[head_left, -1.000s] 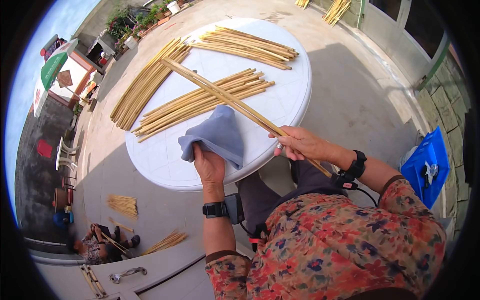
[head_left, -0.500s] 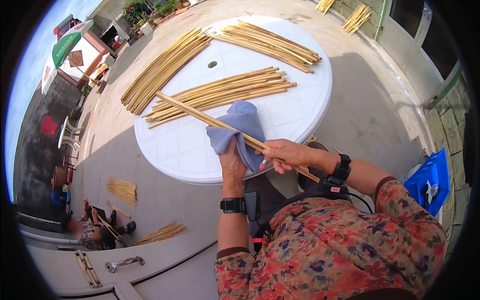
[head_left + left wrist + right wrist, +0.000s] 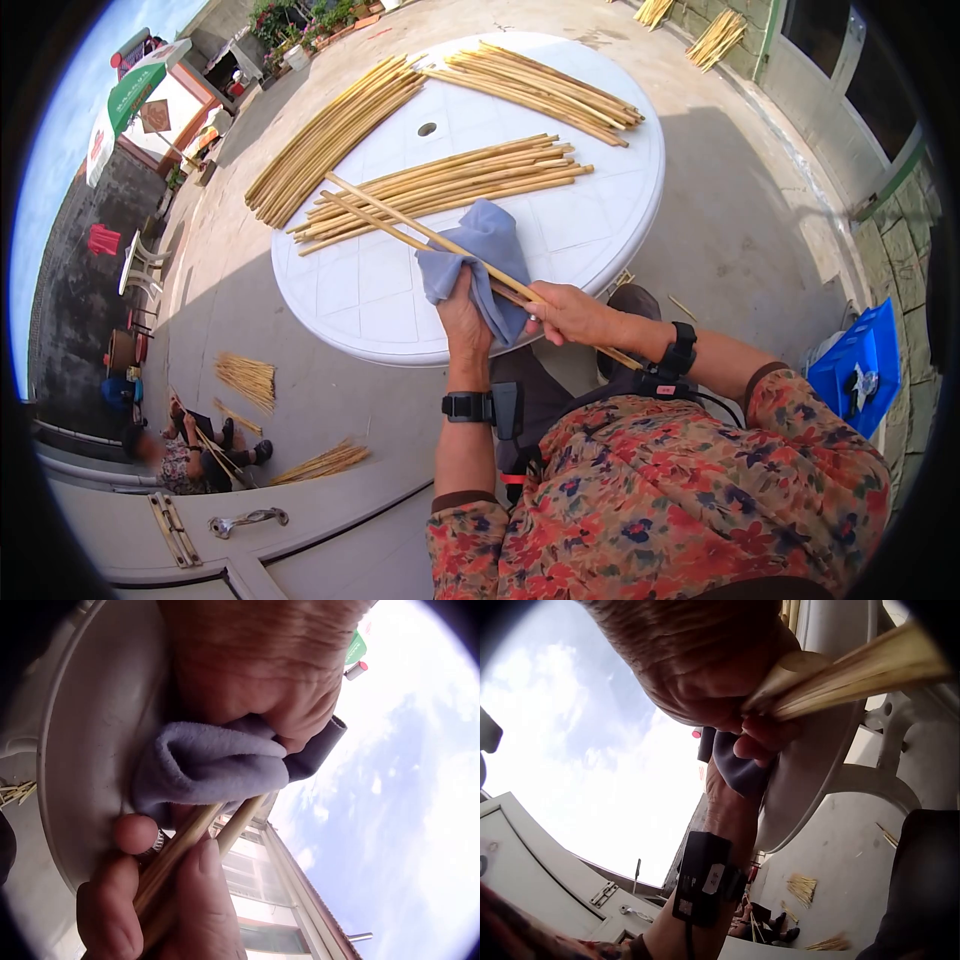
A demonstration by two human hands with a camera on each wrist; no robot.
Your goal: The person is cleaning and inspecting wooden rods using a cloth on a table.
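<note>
My right hand [image 3: 575, 315] grips two long pale wooden sticks [image 3: 395, 215] near their lower part, a ring on one finger. Their far ends point away over the table, spread slightly apart. With my left hand [image 3: 463, 315] I hold a blue-grey cloth [image 3: 485, 235] against the sticks, just beyond the right hand. In the left wrist view the cloth [image 3: 217, 765] is folded over them, and right-hand fingertips [image 3: 210, 859] pinch the sticks close below it. The right wrist view shows the near stick ends [image 3: 870, 671] jutting out past the right palm.
A round white table [image 3: 345, 315] bears three groups of similar sticks: one at left [image 3: 335, 140], one at back right [image 3: 545, 90], one in the middle [image 3: 450, 190]. A blue crate [image 3: 855, 365] stands at right. More stick bundles [image 3: 245, 380] lie on the ground, reflected in glass at lower left.
My left hand and cloth have come together with the sticks, which the cloth now wraps. The right hand is closer to the left, and the sticks' far ends have spread apart.
</note>
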